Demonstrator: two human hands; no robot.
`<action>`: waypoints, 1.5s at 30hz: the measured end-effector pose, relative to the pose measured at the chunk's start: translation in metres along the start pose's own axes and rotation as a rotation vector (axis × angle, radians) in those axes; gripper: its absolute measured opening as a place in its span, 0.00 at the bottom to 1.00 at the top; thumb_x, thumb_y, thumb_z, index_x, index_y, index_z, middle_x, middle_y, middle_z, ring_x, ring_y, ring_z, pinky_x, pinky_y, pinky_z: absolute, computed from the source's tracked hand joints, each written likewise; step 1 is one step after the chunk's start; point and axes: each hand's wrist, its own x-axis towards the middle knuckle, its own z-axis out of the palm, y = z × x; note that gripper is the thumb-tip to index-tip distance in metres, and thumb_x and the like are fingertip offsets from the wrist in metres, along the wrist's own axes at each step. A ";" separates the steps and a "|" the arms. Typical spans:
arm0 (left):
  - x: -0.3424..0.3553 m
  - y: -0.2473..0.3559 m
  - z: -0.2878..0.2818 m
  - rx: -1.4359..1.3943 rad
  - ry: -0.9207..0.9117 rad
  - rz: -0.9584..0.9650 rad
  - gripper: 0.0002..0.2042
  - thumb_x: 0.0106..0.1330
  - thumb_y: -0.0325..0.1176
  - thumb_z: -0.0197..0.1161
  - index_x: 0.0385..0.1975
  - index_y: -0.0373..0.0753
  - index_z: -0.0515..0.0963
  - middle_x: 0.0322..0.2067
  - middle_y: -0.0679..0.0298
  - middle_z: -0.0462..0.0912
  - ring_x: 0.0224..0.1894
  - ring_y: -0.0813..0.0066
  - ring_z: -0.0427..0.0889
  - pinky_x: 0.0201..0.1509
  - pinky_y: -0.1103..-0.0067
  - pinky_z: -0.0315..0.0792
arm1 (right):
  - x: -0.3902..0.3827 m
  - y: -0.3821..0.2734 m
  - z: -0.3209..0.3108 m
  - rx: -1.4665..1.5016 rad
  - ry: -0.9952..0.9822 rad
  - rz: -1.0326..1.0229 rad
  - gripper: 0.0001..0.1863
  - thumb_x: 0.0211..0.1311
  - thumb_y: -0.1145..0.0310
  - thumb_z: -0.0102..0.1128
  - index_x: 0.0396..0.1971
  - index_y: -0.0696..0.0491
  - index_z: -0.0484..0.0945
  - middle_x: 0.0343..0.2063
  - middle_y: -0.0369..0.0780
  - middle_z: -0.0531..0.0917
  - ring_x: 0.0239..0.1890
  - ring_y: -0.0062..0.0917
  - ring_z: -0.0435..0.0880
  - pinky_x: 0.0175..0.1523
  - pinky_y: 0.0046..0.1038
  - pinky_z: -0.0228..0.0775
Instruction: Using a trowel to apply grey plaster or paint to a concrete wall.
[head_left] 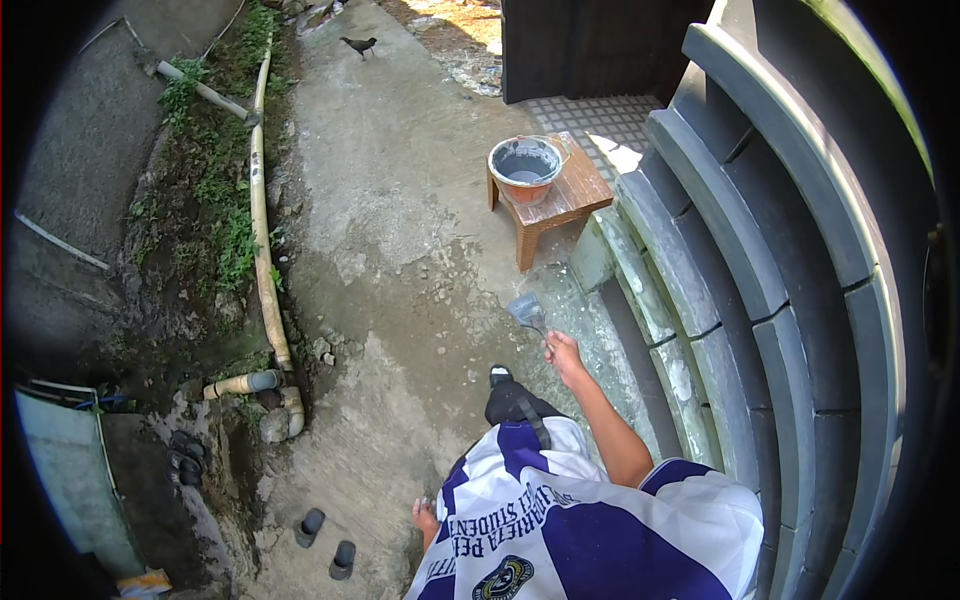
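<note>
In my right hand [562, 355] is a putty knife [526, 310] with a broad, flared grey blade. My fingers are closed round its handle, and the blade points away from me, above the concrete by the lowest step. Low beside my body hangs my left hand [426, 515], partly covered by my shirt; its visible fingers look loose, with nothing seen in them. Ahead, an orange bucket [525, 170] with grey material inside and smeared on its rim stands on a brown woven-pattern stool [577, 188].
Curved grey steps [715, 360] rise on my right, their lowest edge worn and pale. A dark gate [590, 50] stands beyond. Along the left run a pipe [259, 200] and weeds [215, 190]. Sandals [342, 560] lie behind left; a dark bird [359, 46] walks far ahead.
</note>
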 end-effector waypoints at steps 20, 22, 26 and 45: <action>0.154 0.320 0.395 0.325 -0.140 0.386 0.15 0.55 0.21 0.51 0.43 0.36 0.67 0.34 0.62 0.74 0.32 0.76 0.74 0.36 0.83 0.67 | 0.244 -0.146 0.064 -0.452 0.616 -0.255 0.13 0.56 0.67 0.53 0.37 0.61 0.75 0.21 0.41 0.80 0.17 0.18 0.76 0.22 0.22 0.66; 0.181 0.342 0.446 0.374 -0.191 0.329 0.14 0.54 0.21 0.52 0.42 0.36 0.68 0.32 0.64 0.74 0.29 0.78 0.74 0.31 0.84 0.67 | 0.270 -0.160 0.064 -0.754 0.765 -0.494 0.13 0.54 0.68 0.55 0.35 0.61 0.77 0.15 0.42 0.79 0.17 0.20 0.77 0.24 0.23 0.68; 0.231 0.392 0.546 0.398 -0.303 0.269 0.12 0.54 0.22 0.52 0.40 0.38 0.70 0.27 0.66 0.75 0.26 0.80 0.73 0.25 0.86 0.64 | 0.321 -0.237 0.090 -0.775 0.781 -0.548 0.12 0.53 0.66 0.57 0.30 0.60 0.78 0.16 0.46 0.78 0.18 0.25 0.78 0.25 0.28 0.67; 0.185 0.522 0.825 0.814 -0.734 0.256 0.07 0.62 0.27 0.50 0.38 0.38 0.73 0.33 0.70 0.76 0.31 0.84 0.73 0.32 0.86 0.65 | 0.661 -0.233 0.086 -1.168 0.326 -0.190 0.14 0.55 0.59 0.52 0.25 0.56 0.76 0.24 0.46 0.76 0.29 0.41 0.77 0.34 0.38 0.68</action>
